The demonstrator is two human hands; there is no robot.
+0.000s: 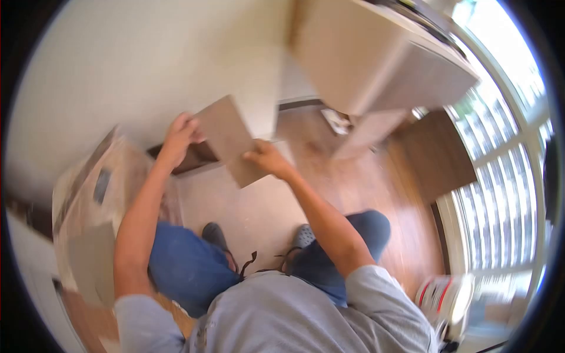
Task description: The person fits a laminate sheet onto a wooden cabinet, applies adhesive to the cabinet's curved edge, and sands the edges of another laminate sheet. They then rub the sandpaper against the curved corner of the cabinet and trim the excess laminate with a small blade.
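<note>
A flat, rectangular grey-brown board is held up between both hands, tilted, in front of the pale wall. My left hand grips its left edge near the upper end, with the fingers closed. On the board's right edge, lower down, my right hand has its thumb and fingers closed on it. Below the board is a pale floor panel, and a dark recess shows at the foot of the wall behind my left hand.
An opened cardboard box stands at the left. A large white cabinet juts out at the upper right, with a brown board near the window. A white bucket is at the lower right. Both feet are on the pale panel.
</note>
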